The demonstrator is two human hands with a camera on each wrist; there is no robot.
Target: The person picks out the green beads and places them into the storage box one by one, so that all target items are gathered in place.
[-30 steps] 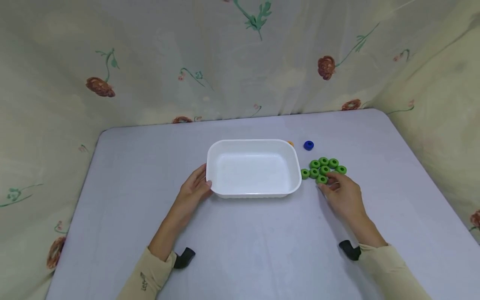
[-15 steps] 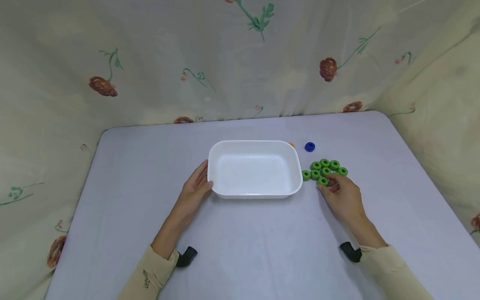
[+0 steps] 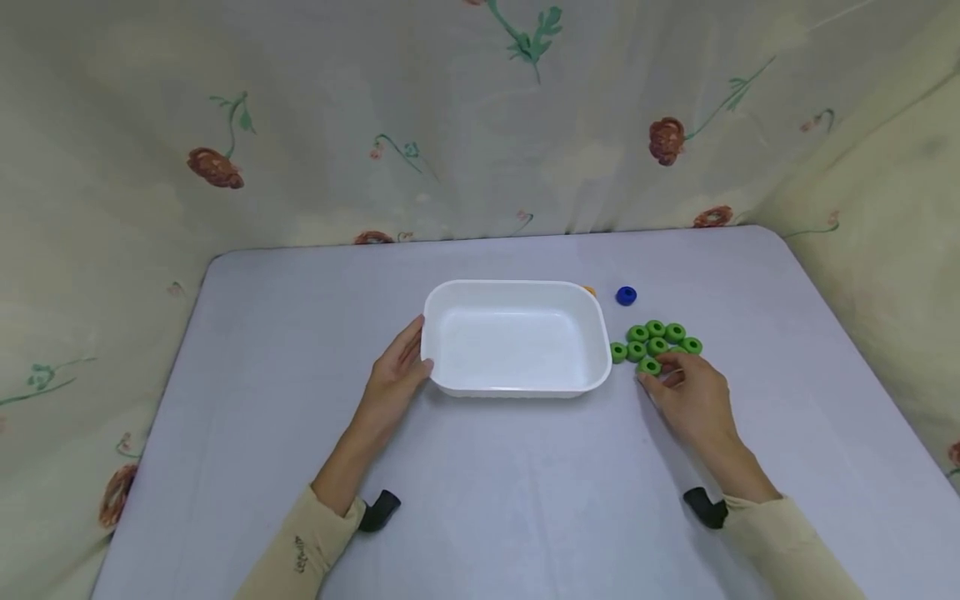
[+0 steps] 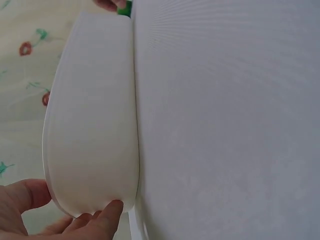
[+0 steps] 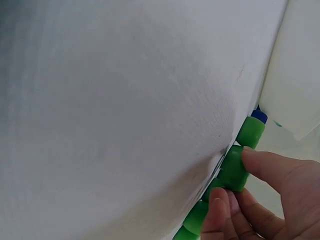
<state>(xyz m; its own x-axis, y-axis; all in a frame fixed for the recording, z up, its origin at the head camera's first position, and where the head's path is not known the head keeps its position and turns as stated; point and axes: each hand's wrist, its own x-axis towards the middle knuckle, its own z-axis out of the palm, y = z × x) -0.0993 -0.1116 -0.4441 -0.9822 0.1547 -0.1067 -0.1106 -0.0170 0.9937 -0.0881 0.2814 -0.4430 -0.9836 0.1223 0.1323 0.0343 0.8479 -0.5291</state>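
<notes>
A white rectangular tray (image 3: 517, 337) sits mid-table, bare inside. My left hand (image 3: 392, 379) grips its left end, the thumb at the rim and the fingers along the outer wall, as the left wrist view also shows. To the tray's right lies a cluster of green rings (image 3: 656, 328), each with a dark hole. My right hand (image 3: 693, 396) pinches the nearest green ring (image 3: 649, 367) between thumb and fingers. In the right wrist view that ring (image 5: 234, 170) stands close over the tabletop, in line with other green ones.
A blue ring (image 3: 626, 296) lies behind the green cluster. An orange piece (image 3: 590, 291) peeks out past the tray's far right corner, mostly hidden. A flowered curtain (image 3: 480, 150) hangs behind the table (image 3: 480, 500) and along its sides.
The head view has shifted slightly, moving everything a little to the right in it. Both hands keep their places at the tray and the green ring.
</notes>
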